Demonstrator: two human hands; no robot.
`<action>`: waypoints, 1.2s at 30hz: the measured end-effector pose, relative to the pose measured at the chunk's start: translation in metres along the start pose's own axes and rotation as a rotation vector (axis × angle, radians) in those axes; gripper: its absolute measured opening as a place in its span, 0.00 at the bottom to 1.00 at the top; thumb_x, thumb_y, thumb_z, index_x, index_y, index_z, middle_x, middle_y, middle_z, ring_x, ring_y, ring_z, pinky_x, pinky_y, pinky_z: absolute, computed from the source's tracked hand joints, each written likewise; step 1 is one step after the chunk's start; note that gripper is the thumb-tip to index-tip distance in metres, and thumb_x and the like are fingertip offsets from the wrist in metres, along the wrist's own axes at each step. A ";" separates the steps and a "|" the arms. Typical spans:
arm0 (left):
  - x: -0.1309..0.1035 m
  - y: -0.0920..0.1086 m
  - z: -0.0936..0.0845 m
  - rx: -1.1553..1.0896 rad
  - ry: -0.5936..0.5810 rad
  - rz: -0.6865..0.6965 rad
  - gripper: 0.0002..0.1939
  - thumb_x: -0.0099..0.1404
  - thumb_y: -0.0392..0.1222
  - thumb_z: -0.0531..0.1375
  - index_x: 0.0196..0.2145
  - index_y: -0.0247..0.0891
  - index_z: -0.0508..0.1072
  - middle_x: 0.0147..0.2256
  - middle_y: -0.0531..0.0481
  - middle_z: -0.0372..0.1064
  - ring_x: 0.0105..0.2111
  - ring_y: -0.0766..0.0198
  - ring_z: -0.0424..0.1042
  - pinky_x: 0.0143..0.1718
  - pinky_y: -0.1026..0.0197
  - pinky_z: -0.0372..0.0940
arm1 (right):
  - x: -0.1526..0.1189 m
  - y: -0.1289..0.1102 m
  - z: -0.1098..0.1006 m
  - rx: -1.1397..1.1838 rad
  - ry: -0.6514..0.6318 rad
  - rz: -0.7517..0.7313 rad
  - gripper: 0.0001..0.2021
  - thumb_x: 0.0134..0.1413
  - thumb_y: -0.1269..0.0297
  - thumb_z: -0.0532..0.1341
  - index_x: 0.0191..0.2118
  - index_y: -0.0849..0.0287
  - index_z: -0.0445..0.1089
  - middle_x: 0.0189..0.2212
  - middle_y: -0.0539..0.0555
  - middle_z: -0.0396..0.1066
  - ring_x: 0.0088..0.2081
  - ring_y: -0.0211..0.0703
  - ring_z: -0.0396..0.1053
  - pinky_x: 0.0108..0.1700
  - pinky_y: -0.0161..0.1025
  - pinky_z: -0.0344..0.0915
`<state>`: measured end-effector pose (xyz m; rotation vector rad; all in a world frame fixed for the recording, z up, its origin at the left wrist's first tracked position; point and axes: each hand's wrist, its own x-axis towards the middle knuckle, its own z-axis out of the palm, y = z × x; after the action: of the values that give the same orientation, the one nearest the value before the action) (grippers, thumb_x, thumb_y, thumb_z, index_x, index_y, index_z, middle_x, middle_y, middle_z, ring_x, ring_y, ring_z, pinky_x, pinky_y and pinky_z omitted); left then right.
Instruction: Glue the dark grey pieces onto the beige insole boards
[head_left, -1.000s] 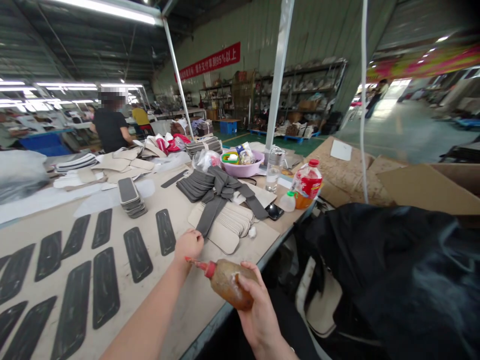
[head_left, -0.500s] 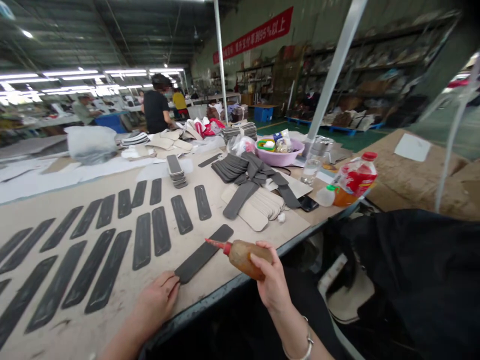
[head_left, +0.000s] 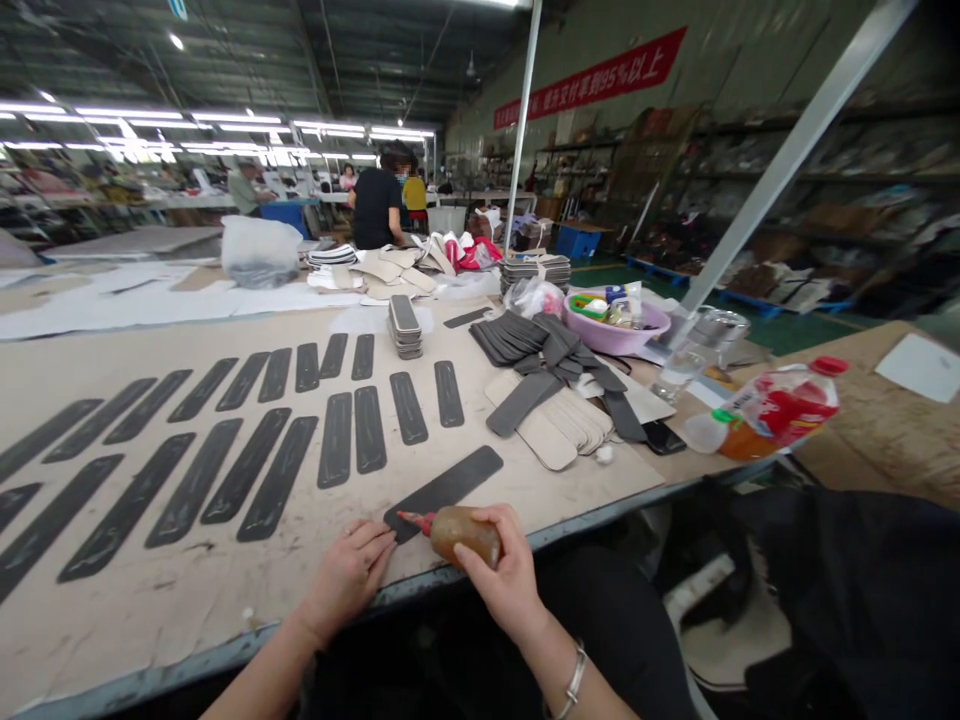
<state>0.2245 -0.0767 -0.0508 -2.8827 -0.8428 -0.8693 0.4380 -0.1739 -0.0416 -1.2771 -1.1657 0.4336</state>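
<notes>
Table (head_left: 180, 625) first, spreading wide under everything, with rows of dark strips (head_left: 334, 440) lying over its left and middle. Farther back, a person in a black shirt (head_left: 377, 205) stands beyond the piled pieces. Over on the right there's the jug with the red cap (head_left: 787, 405), then the pink basin (head_left: 611, 338), and nearer the middle a fanned stack of pale pieces (head_left: 550, 437).

Down to the front now, and here's the loose strip (head_left: 457, 478), lying flat and slanted near the table's edge, its near end right between the two hands. Right hand (head_left: 504, 570) has the bottle (head_left: 469, 533): fingers closed over the top, thumb against the near side, a firm wrap, the bottle tipped on its side. Left hand (head_left: 345, 575) is palm down, fingers bent and close together, fingertips at the strip's near end; whether the thumb pinches it from below, one cannot tell. And smallest of all, the red nozzle (head_left: 416, 520), pointing left, over that same end of the strip, just beside the left fingertips; whether it touches is unclear.
</notes>
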 end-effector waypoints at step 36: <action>0.010 0.001 -0.005 -0.025 0.046 0.048 0.12 0.64 0.36 0.52 0.31 0.38 0.76 0.31 0.49 0.75 0.33 0.66 0.72 0.38 0.63 0.67 | 0.020 0.016 -0.029 -0.071 0.246 0.145 0.14 0.47 0.63 0.62 0.41 0.57 0.63 0.37 0.53 0.66 0.39 0.45 0.66 0.42 0.44 0.65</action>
<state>0.2296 -0.0733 -0.0411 -2.8784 -0.7615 -0.9443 0.4764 -0.1680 -0.0431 -1.4390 -0.8912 0.3321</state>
